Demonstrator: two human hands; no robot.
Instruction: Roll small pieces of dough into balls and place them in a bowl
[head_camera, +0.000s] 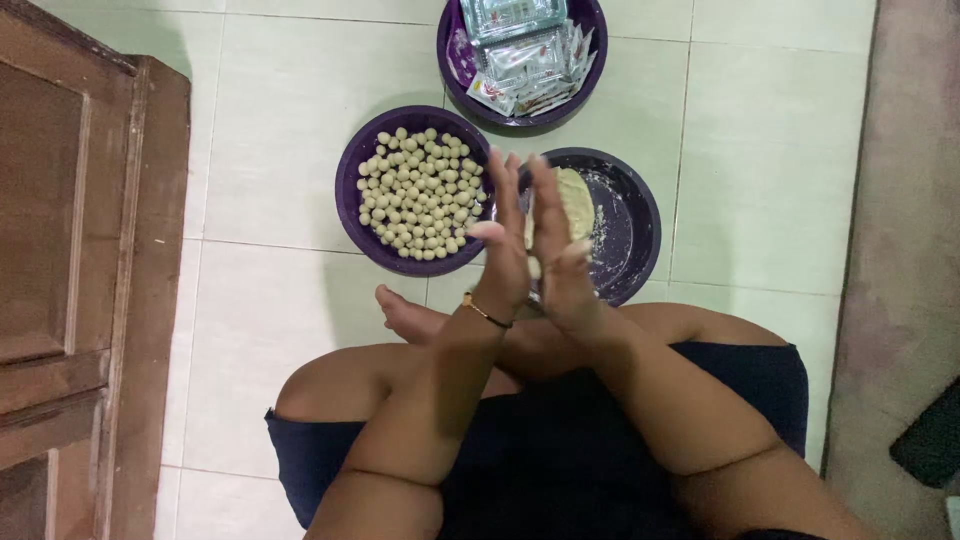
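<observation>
Both palms press flat together, the left hand (503, 250) and right hand (560, 250) trapping a small pale dough piece (533, 266) above the floured purple bowl (630, 215) holding remaining dough (577, 200). Many finished balls (420, 195) fill the neighbouring purple bowl (352, 165); judging by that, most is done.

Your left hand (505, 245) and right hand (558, 250) press palm to palm above the flour-dusted purple plastic bowl (635, 215), beside the purple bowl of small pale dough balls (418, 192).
</observation>
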